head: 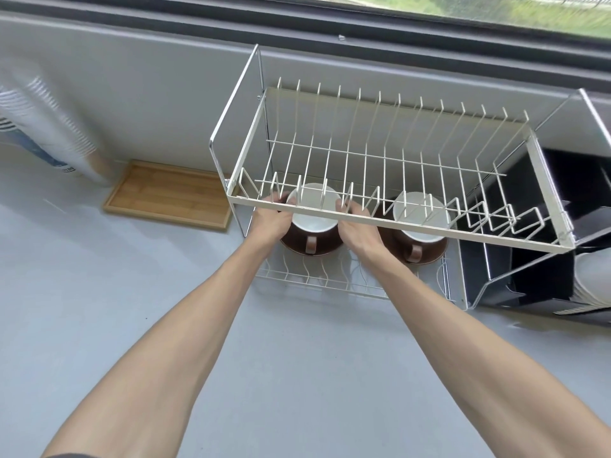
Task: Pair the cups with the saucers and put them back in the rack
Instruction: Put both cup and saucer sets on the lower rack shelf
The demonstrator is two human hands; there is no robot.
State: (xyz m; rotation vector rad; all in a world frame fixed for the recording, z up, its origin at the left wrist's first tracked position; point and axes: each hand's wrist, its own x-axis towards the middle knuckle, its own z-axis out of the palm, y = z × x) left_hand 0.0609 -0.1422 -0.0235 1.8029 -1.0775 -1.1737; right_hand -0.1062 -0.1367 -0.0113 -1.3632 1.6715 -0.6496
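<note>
A white two-tier wire rack (390, 223) stands on the grey counter. On its lower shelf (317, 280) sit two brown cups with white insides, each on a brown saucer. My left hand (269, 219) and my right hand (358, 226) grip the left cup and saucer (312, 241) from both sides, fingers curled round the saucer's rim under the upper tier. The right cup (418, 223) rests on its saucer (429, 256), handle facing me, untouched. The upper tier partly hides both cups and my fingertips.
A wooden tray (168, 196) lies left of the rack against the wall. A stack of paper cups (56, 127) stands at far left. A black organiser (529, 259) with white cups (595, 279) sits on the right. The grey counter (297, 358) stretches in front.
</note>
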